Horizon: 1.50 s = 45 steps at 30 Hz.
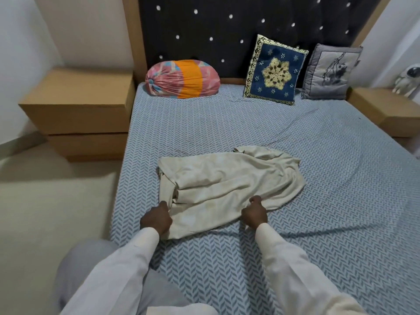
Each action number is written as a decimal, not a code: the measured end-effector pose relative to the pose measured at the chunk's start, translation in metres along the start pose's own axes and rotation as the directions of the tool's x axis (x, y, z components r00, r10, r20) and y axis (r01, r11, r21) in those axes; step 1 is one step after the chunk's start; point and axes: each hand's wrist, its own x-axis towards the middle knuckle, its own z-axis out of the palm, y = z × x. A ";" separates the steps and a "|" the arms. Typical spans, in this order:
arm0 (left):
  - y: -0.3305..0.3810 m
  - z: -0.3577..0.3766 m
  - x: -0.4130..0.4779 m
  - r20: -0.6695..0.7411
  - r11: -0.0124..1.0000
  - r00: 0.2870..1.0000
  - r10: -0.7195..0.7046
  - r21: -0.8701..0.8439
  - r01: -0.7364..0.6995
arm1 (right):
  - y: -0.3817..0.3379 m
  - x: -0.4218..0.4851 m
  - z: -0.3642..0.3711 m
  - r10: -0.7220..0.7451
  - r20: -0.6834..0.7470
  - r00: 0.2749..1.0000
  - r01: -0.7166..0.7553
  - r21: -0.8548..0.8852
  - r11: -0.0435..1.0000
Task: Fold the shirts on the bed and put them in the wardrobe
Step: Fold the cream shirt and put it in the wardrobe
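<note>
The bed (250, 123), covered in a blue-grey herringbone-patterned sheet, fills most of the view. Behind it stands a dark padded headboard (227, 30) with white studs, and a light-brown wooden bedside cabinet (79, 105) sits at its left side. No wardrobe is in view.

The task item, a beige, soft-cloth shirt (227, 178), lies rumpled and unfolded on the sheet, nearer the foot of the bed and towards its left edge. Only this one shirt can be seen.

Three items rest against the headboard, well apart from the shirt:
- a pink-and-orange cloth bolster (181, 79);
- a navy square cushion (275, 72) with gold embroidery;
- a grey square cushion (329, 73).

The left hand (156, 220) has its fingers curled round the shirt's near-left edge. The right hand (254, 212) pinches a gather of cloth on the near-right edge.

Step in hand, as judged: straightening the shirt before the first fold. Folding proper has not begun.

The next move calls for:
1. drawing the cloth taut between both hands;
2. laying it flat and smoothing the bunched far end;
3. locating the sleeves, which cannot be told apart in the rumpled cloth.
</note>
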 end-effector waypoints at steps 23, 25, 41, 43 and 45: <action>-0.051 -0.030 0.012 -0.226 0.926 0.965 0.136 -0.317 -0.204 | 0.064 -0.002 -0.113 0.125 -0.566 0.815 -0.270 -0.179 0.946; -0.026 -0.028 0.002 -0.158 0.881 0.954 0.256 -0.368 -0.297 | 0.057 -0.004 -0.092 -0.076 -0.427 0.901 -0.025 -0.227 0.974; 0.026 0.020 -0.034 0.264 0.933 0.931 0.254 -0.321 -0.163 | -0.022 -0.057 0.018 -0.462 0.396 0.794 0.608 -0.498 0.618; 0.030 0.018 -0.035 0.184 0.889 0.949 0.256 -0.430 -0.156 | -0.029 -0.066 0.026 -0.504 0.404 0.763 0.646 -0.483 0.591; 0.037 0.013 -0.038 0.099 0.838 0.969 0.228 -0.527 -0.143 | -0.033 -0.072 0.032 -0.564 0.380 0.733 0.679 -0.459 0.573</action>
